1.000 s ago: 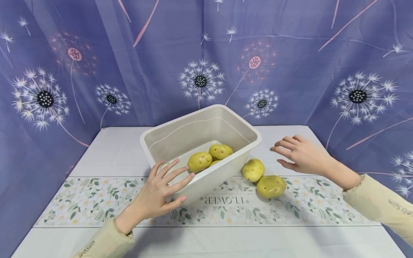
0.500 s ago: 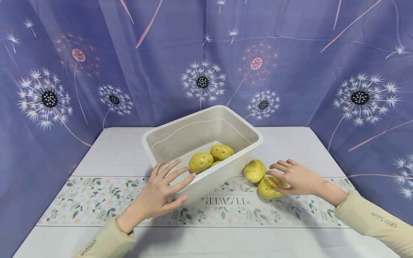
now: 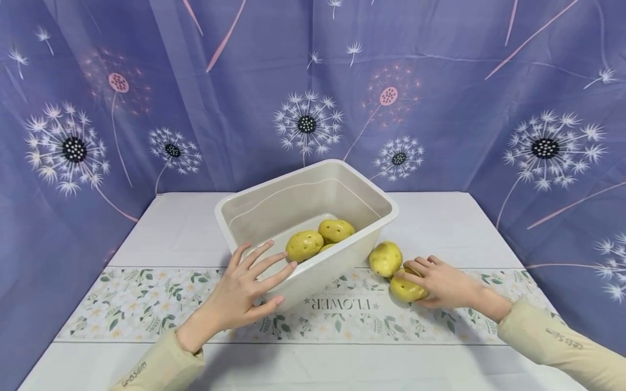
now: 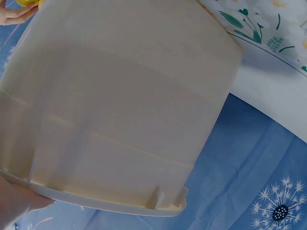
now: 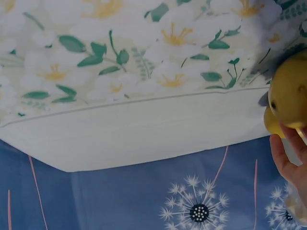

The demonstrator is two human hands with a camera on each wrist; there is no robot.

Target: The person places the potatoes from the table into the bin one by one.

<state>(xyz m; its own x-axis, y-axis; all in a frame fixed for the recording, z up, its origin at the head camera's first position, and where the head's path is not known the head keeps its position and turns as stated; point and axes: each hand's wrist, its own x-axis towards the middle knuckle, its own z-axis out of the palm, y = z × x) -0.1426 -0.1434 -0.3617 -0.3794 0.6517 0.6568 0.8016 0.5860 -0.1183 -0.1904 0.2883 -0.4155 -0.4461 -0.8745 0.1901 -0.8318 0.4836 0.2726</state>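
Observation:
My left hand (image 3: 239, 293) lies with spread, fairly straight fingers across the near left rim of a light grey bin (image 3: 318, 277); the left wrist view shows part of this hand (image 4: 19, 203) against the rim of the bin (image 4: 110, 105). Right of the bin, my right hand (image 3: 447, 285) curls its fingers around the nearer yellow potato (image 3: 405, 289) on the table. The other loose potato (image 3: 386, 259) sits just behind it. In the right wrist view, fingers (image 5: 288, 160) touch a potato (image 5: 290, 93). Inside the bin lie potatoes (image 3: 304, 245), one partly hidden by the wall.
A floral runner (image 3: 146, 304) crosses the white table (image 3: 274, 366) under the bin and the loose potatoes. Behind and at both sides hangs a purple-blue dandelion curtain (image 3: 244, 108), close to the bin's far side.
My right hand has come down and toward the left from above the table, and its fingers have closed around the nearer potato. My left hand has stayed on the bin's rim.

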